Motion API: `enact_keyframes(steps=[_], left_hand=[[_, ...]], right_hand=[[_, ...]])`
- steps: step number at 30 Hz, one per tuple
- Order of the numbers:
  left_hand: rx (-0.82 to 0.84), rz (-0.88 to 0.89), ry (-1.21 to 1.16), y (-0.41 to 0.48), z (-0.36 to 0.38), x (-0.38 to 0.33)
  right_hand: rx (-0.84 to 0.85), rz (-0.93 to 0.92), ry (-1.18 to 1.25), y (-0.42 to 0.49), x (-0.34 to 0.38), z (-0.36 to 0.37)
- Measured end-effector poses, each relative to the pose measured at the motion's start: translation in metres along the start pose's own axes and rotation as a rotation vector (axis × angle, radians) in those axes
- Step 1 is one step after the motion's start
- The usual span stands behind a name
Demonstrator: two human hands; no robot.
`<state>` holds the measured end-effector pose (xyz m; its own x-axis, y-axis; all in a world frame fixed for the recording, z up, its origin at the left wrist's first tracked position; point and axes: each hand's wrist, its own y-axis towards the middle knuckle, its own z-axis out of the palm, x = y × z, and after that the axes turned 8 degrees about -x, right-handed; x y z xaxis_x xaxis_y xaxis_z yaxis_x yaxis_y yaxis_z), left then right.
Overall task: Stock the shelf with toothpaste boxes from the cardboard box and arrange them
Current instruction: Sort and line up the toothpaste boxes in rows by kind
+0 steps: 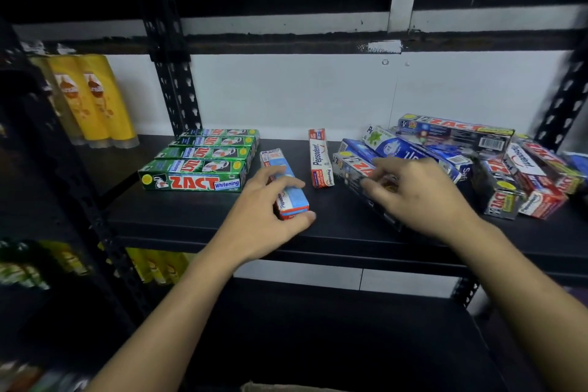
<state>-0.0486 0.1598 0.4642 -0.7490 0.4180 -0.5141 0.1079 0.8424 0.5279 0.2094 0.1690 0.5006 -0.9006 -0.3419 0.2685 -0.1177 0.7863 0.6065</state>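
Note:
On the black shelf [191, 219], my left hand [270, 216] grips a light blue Pepsodent box [284, 181] that lies lengthwise, thumb at its near end. My right hand [420, 194] rests with curled fingers on a black Zact box [356, 172] at the left edge of a loose pile of toothpaste boxes [461, 153]. Several green Zact Whitening boxes [203, 159] lie in a neat row on the left. A red-and-white Pepsodent box [321, 157] lies alone between my hands. A strip of the cardboard box [286, 387] shows at the bottom edge.
Yellow shampoo bottles [92, 99] stand on the neighbouring shelf at the left, behind a black perforated upright [173, 89]. More yellow and green products [152, 264] sit on the lower left shelf. A white wall backs the shelf; another black board lies below.

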Motion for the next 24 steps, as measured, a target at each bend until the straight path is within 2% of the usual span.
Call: enact_keyframes(steps=[3,9,15,20,24], left_hand=[[-0.049,0.01,0.006,-0.002,0.006,-0.003],[-0.085,0.008,0.013,-0.007,0.003,-0.003],[-0.152,-0.105,0.072,-0.016,-0.003,0.0],[-0.175,-0.203,0.1,-0.014,0.001,-0.007],[-0.158,-0.229,0.094,-0.013,0.0,-0.012]], right_hand=[[0.076,-0.051,-0.041,0.023,0.019,0.012],[0.415,-0.176,-0.236,0.052,0.043,0.048],[0.269,-0.1,-0.178,0.032,0.047,0.027],[0.006,-0.051,-0.048,0.012,0.05,0.024],[0.126,-0.121,-0.28,0.011,0.052,0.036]])
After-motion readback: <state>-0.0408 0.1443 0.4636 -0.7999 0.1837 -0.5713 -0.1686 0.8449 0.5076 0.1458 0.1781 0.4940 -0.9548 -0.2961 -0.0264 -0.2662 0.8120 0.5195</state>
